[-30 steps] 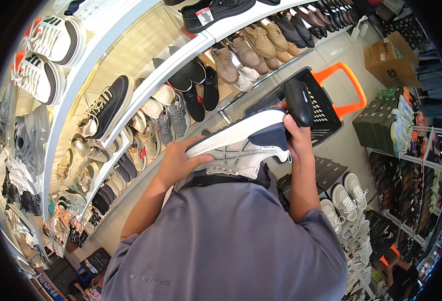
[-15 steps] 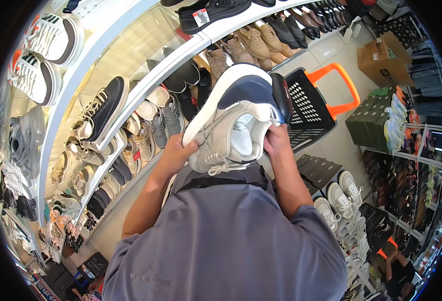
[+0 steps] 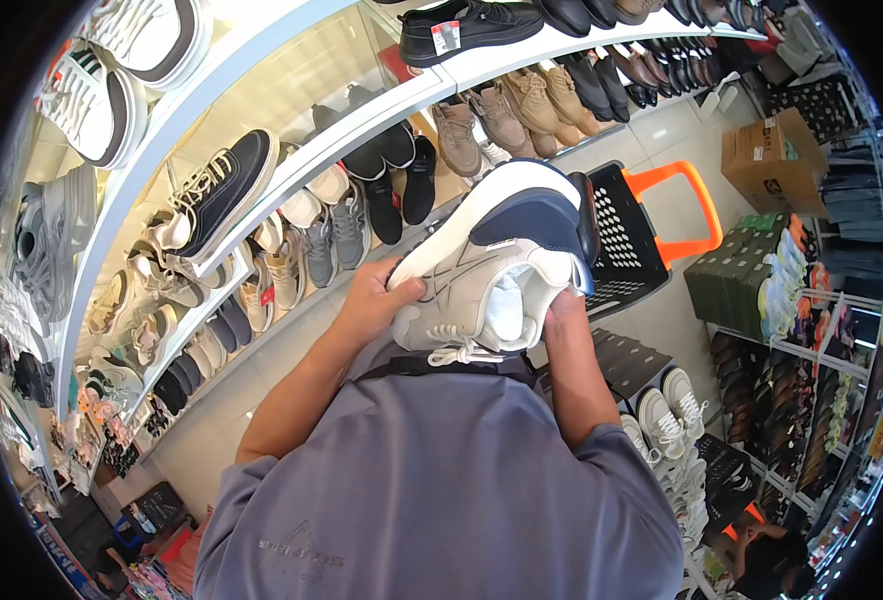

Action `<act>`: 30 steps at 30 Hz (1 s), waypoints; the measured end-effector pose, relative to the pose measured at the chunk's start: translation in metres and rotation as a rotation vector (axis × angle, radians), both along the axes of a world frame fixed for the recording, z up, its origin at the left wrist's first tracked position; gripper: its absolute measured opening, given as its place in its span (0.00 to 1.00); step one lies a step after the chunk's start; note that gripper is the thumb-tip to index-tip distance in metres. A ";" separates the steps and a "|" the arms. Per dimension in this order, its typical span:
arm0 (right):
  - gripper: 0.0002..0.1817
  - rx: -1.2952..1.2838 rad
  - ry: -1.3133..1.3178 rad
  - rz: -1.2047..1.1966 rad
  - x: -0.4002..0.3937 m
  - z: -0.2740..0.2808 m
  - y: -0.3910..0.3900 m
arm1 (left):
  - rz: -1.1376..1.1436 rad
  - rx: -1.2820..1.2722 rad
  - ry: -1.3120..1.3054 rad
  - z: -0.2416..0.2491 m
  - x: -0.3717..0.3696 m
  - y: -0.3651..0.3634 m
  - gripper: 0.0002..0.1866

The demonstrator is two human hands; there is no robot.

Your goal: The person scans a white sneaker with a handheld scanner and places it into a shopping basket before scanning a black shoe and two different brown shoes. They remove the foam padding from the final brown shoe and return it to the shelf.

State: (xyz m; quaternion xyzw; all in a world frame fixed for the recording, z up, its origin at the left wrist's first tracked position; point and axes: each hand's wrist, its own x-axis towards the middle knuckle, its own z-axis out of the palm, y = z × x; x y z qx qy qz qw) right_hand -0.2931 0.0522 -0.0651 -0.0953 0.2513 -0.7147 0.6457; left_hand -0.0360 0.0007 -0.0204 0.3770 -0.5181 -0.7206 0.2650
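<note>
A beige lace-up sneaker (image 3: 441,300) with a thick white sole and a navy panel (image 3: 529,220) is held in front of my chest, tilted on its side. Its opening faces up and shows pale stuffing (image 3: 504,310) inside. My left hand (image 3: 376,302) grips the sole side, thumb lying on the upper. At the collar's right edge, my right hand (image 3: 564,315) is closed on the shoe, its fingers mostly hidden behind it. The tied white laces (image 3: 461,353) hang toward my grey shirt.
A black shopping basket (image 3: 621,240) with an orange handle stands beyond the sneaker. Curved white shelves of shoes (image 3: 361,140) run along the left and far side. To the right are a cardboard box (image 3: 773,160), dark green boxes (image 3: 741,270) and white sneakers (image 3: 666,415). A person (image 3: 771,560) is at lower right.
The view has shifted, so shelves and basket sit slightly further right. The sneaker appears a little lower and further right, still in both hands.
</note>
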 end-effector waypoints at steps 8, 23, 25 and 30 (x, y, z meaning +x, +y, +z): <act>0.25 0.104 0.076 -0.033 -0.004 -0.008 -0.007 | -0.037 0.140 0.046 -0.008 0.002 -0.014 0.34; 0.23 0.111 0.375 0.034 0.053 0.021 -0.081 | 0.154 0.332 0.352 -0.043 0.029 -0.047 0.44; 0.23 0.118 0.355 0.124 0.057 0.012 -0.087 | 0.215 0.365 0.388 -0.045 0.039 -0.058 0.43; 0.23 0.225 0.393 0.135 0.066 -0.005 -0.094 | 0.350 0.323 0.441 -0.049 0.057 -0.095 0.35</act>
